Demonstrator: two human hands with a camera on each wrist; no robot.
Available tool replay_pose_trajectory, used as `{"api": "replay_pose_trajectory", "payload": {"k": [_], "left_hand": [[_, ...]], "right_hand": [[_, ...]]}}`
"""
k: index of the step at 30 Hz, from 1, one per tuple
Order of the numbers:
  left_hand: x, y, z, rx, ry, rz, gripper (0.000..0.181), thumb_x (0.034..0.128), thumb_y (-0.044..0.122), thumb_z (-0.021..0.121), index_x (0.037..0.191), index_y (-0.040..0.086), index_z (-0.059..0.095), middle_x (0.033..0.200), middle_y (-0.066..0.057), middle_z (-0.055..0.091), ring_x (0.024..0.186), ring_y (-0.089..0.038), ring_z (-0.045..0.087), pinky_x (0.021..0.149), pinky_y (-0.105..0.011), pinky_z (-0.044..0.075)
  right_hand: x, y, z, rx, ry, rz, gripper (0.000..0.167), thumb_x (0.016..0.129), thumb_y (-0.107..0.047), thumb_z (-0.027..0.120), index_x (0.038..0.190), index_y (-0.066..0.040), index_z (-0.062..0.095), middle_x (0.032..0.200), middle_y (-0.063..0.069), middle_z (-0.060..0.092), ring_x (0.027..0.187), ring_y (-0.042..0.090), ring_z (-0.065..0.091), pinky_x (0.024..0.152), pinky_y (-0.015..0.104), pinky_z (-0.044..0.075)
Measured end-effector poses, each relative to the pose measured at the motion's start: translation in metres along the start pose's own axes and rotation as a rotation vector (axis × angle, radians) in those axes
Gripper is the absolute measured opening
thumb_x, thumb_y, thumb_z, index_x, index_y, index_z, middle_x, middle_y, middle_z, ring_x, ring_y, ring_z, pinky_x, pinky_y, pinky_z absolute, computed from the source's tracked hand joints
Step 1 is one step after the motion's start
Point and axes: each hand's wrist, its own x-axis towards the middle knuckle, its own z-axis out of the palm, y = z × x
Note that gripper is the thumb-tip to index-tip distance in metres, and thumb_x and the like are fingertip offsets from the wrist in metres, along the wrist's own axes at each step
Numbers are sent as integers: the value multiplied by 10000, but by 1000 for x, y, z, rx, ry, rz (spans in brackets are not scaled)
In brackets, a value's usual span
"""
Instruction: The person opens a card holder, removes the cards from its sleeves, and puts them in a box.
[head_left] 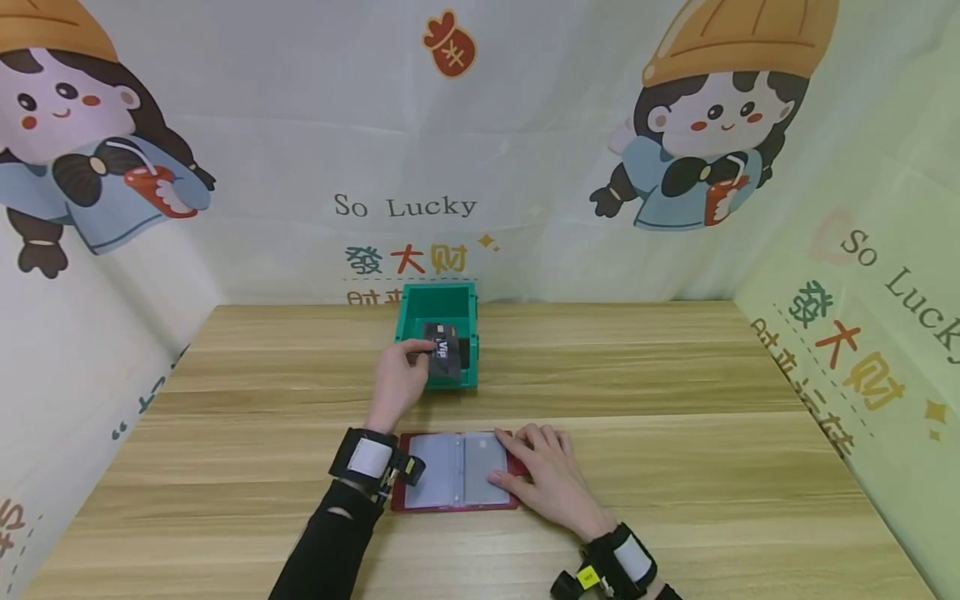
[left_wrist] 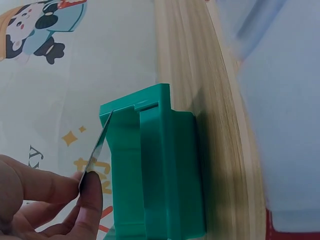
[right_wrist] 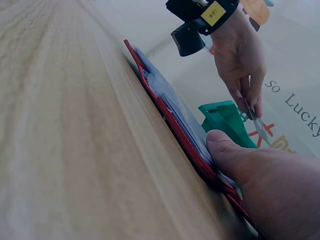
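My left hand [head_left: 400, 377] pinches a dark card marked "Vip" [head_left: 442, 350] by its edge, between thumb and fingers. In the head view the card overlaps the green plastic box [head_left: 471, 377]; the left wrist view shows it edge-on, raised at the box's [left_wrist: 182, 175] opening. An open card holder with a red cover [head_left: 401, 496] and clear sleeves [head_left: 435, 471] lies flat nearer to me. My right hand [head_left: 551, 479] rests on its right side, thumb and fingers lying over the sleeve's edge. In the right wrist view the thumb [right_wrist: 225, 150] presses on the sleeves.
The wooden table [head_left: 675, 433] extends to both sides of the holder. Behind the box rises a white printed backdrop [head_left: 525, 150] with cartoon figures, and it continues along the left and right sides. Something dark [head_left: 465, 353] lies inside the box beside the card.
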Motion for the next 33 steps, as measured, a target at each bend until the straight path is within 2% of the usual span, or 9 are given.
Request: {"api": "replay_pose_trajectory", "payload": {"k": [9,14,17,21,24,33], "left_hand": [[10,2,10,-4,0,0,309,963,-39,473,1185,-75,684,1149,-273,686,853,-302,577,645,-257,393],[16,0,17,34,13,12,324,946,-52,459,1175,-82,686,1091,-272,701,815,-294,565,642,-263,372],[19,-2,21,65,21,26,328,930,-69,457,1156,-87,694,1090,-273,712,816,-306,584,651,-295,402],[21,-4,27,106,21,37,331,918,-83,458,1142,-86,702,1144,-273,710,942,-353,654,760,-413,508],[23,-5,31,139,7,25,335,921,-82,462,1153,-74,703,1182,-266,702,1040,-375,670,832,-474,527],[23,-4,36,219,-61,-26,347,906,-94,479,1178,-74,693,1224,-274,682,1122,-407,657,880,-510,540]], "right_hand": [[0,-1,-2,8,-15,12,605,920,-471,684,1420,-146,579,1071,-1,543,988,177,398,934,435,282],[1,-1,-3,12,-17,15,602,919,-467,688,1418,-148,581,1064,-4,540,982,173,393,928,429,278],[1,-1,-2,19,-17,14,602,917,-463,691,1417,-147,582,1056,-6,535,977,172,389,925,429,276],[1,-1,-2,20,-14,10,600,918,-462,689,1417,-147,582,1054,-7,534,975,172,390,928,433,280],[1,-1,-2,17,-13,9,599,920,-466,685,1418,-149,582,1054,-10,534,974,168,390,928,430,282],[1,-1,-3,21,-25,16,600,920,-476,685,1418,-157,581,1048,-22,522,985,160,385,917,420,271]]}}
